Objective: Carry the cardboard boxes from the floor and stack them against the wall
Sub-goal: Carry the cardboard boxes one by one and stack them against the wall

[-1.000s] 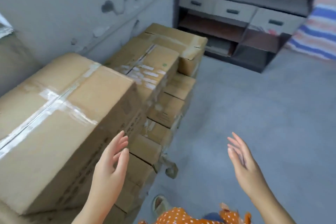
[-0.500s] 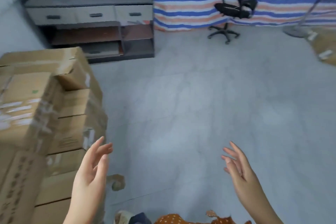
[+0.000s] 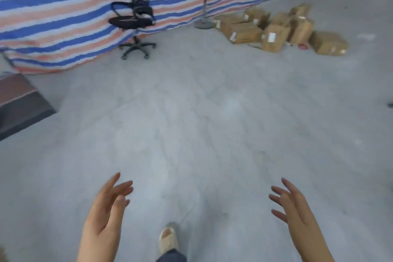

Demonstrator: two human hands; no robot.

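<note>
Several brown cardboard boxes [image 3: 274, 27] lie in a loose heap on the grey floor at the far upper right, some with white labels. My left hand [image 3: 106, 210] and my right hand [image 3: 293, 208] are raised in front of me at the bottom of the view, palms facing each other, fingers straight and spread, holding nothing. Both hands are far from the boxes. The stack against the wall is out of sight.
A black office chair [image 3: 134, 19] stands before a striped blue, white and orange tarp [image 3: 63, 6]. A fan stand's round base [image 3: 204, 24] sits beside the boxes. A dark cabinet corner [image 3: 19, 102] juts in at left. My foot [image 3: 169, 238] is below.
The view has swung right, away from the stacked boxes and the cabinet, so the chair and the heap of boxes on the floor have come into sight. Both hands stay raised and empty.
</note>
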